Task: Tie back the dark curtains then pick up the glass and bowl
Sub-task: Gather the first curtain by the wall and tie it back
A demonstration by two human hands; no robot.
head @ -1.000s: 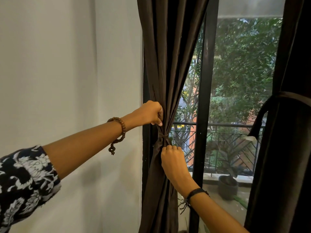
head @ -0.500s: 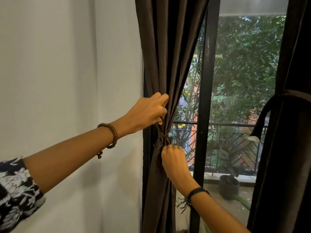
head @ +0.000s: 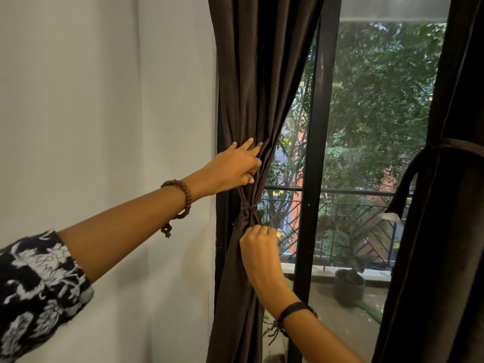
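- left hand (head: 233, 169) flat against left dark curtain (head: 251, 74) above tie (head: 248, 209), fingers straight, spread.
- right hand (head: 259, 244) below tie, fingers curled, gripping gathered fabric.
- right curtain (head: 445, 231) already tied back.

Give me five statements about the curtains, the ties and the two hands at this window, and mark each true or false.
1. The left curtain is cinched by a tie. True.
2. The left hand rests on the curtain below the tie. False: it is above the tie.
3. The right hand grips the fabric just under the tie. True.
4. The right curtain hangs loose with no tie. False: a band wraps it.
5. The beaded bracelet is on the right wrist. False: it is on the left wrist.
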